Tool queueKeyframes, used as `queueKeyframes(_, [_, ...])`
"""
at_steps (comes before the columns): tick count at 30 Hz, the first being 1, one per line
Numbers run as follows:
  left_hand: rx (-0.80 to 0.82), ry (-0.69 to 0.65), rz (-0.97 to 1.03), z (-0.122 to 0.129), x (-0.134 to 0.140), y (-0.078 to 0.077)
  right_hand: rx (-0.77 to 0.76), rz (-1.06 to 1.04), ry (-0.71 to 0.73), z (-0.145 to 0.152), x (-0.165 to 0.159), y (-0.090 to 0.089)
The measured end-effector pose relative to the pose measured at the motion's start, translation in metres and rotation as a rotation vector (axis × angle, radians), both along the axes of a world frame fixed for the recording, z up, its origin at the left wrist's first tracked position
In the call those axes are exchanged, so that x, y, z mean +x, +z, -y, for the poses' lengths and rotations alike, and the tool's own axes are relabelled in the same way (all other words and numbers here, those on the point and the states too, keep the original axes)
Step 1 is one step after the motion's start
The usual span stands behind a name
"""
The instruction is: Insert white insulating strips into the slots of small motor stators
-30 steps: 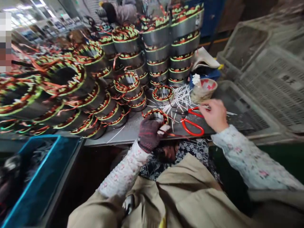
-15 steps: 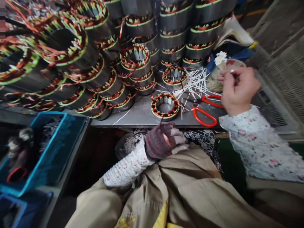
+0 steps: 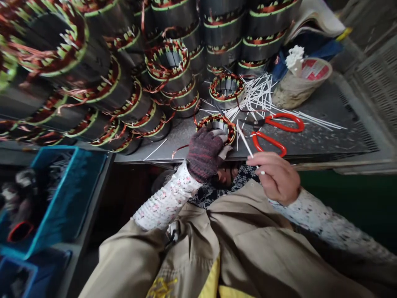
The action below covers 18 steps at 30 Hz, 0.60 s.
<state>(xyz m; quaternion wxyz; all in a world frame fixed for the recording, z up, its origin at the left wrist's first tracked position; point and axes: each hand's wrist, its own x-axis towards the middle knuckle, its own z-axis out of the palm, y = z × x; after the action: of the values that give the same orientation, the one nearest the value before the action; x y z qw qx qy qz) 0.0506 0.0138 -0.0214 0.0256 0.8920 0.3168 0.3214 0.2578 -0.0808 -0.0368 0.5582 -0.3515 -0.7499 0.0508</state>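
Note:
A small motor stator (image 3: 232, 131) with red-brown copper windings sits near the bench's front edge. My left hand (image 3: 204, 152), in a dark fingerless glove, grips its near rim, with fingers reaching over the bore. Between the thumb and fingers of my right hand (image 3: 278, 177) is a thin white stick (image 3: 245, 141), pointing up and left beside the stator. A small white tip also shows under those fingers. Red-handled scissors (image 3: 269, 142) lie partly spread just beyond my right hand. Behind the gripped stator stands another stator (image 3: 228, 103), next to a pile of white sticks (image 3: 257, 97).
Stacked stators (image 3: 170, 68) fill the left and back of the bench (image 3: 182, 134). A tape-wrapped cup (image 3: 288, 91) with a white bundle stands at the right, near an open booklet (image 3: 319, 18). Below left is a blue bin (image 3: 34, 244).
My left hand has moved up from my lap onto the stator. My right hand has come down and left from beside the cup, and the white stick now shows clearly in it.

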Motion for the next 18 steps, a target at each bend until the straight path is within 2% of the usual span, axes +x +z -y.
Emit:
queueKeyframes(4, [0.005, -0.001, -0.031, 0.002, 0.002, 0.003, -0.100, 0.044, -0.032, 0.005, 0.000, 0.001])
queueKeyframes(8, [-0.023, 0.028, 0.035, -0.004, -0.004, -0.005, -0.275, 0.044, -0.088, 0.009, 0.001, 0.005])
queueKeyframes(12, [-0.043, 0.026, 0.065, -0.005, -0.005, -0.013, -0.324, -0.002, -0.115, -0.006, -0.008, 0.007])
queueKeyframes(14, [-0.115, 0.032, 0.115, -0.003, -0.002, -0.016, -0.380, -0.083, -0.133, -0.020, -0.017, 0.005])
queueKeyframes(18, [-0.388, -0.004, 0.364, 0.002, 0.006, -0.018, -0.563, -0.312, -0.126, -0.043, -0.029, 0.000])
